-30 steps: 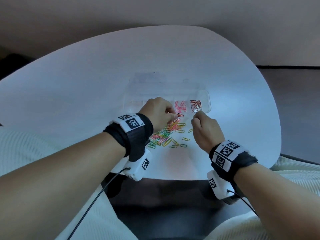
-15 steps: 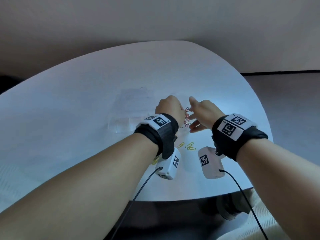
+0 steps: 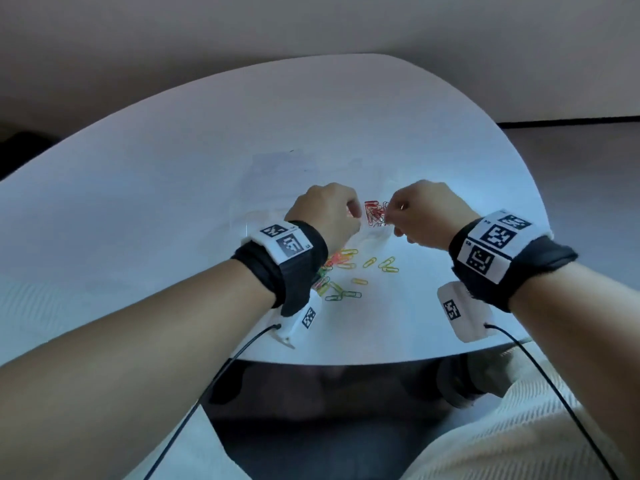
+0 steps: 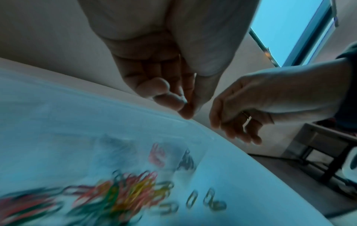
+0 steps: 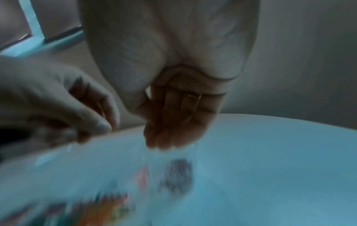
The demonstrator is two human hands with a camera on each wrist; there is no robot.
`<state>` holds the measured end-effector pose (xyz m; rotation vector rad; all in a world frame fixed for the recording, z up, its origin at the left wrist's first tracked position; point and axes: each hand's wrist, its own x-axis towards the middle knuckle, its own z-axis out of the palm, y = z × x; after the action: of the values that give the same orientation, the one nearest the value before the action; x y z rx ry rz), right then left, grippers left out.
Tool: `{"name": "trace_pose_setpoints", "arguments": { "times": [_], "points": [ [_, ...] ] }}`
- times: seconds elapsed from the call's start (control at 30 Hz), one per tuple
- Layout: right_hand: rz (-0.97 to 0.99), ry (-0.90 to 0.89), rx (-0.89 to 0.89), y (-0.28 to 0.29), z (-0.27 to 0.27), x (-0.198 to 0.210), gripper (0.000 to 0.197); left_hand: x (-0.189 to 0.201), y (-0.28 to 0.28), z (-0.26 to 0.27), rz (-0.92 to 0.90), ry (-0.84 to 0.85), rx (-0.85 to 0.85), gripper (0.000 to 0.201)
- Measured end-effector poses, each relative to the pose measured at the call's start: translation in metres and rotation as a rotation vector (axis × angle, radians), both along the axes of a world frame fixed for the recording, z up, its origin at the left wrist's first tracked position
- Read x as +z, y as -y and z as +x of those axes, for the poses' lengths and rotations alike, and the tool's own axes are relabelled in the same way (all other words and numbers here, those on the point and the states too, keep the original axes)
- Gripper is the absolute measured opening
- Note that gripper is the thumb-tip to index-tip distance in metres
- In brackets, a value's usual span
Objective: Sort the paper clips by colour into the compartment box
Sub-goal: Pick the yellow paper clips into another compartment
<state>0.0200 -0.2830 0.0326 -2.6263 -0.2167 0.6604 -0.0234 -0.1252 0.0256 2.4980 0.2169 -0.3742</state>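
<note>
Both hands have closed in over the box [image 3: 263, 221] since half a second ago, right fingers curling in. Red clips [image 3: 375, 213] sit in the clear box mid-table, mixed clips [image 3: 341, 271] loose toward the near edge. Left hand [image 3: 327, 216] pinched at the tips, right hand [image 3: 427, 214] loosely curled; can't tell if either holds a clip. Table [image 3: 173, 174] white

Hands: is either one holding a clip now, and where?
Cannot be told: left hand and right hand hover curled over the compartment box, fingertips blurred.
</note>
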Motion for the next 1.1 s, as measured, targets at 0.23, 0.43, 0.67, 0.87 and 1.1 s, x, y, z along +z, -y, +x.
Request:
{"name": "trace_pose_setpoints", "arguments": {
  "times": [0.23, 0.43, 0.67, 0.87, 1.1],
  "points": [
    [-0.186, -0.027, 0.232, 0.016, -0.031, -0.04, 0.032, -0.037, 0.001, -0.052, 0.089, -0.137, -0.211, 0.009],
    [-0.233, 0.027, 0.335, 0.018, -0.037, -0.071, 0.018, -0.068, 0.026, -0.048, 0.118, -0.099, -0.363, 0.026],
    [-0.269, 0.027, 0.258, 0.012, -0.034, -0.079, 0.014, -0.072, 0.046, -0.04, 0.312, -0.122, -0.532, 0.032],
    [-0.31, 0.036, 0.249, 0.007, -0.042, -0.082, 0.028, -0.069, 0.046, -0.04, 0.367, -0.128, -0.567, 0.025],
    [-0.083, 0.012, 0.049, 0.009, -0.039, -0.073, 0.019, -0.074, 0.036, -0.05, 0.323, -0.13, -0.542, 0.026]
  ]
}}
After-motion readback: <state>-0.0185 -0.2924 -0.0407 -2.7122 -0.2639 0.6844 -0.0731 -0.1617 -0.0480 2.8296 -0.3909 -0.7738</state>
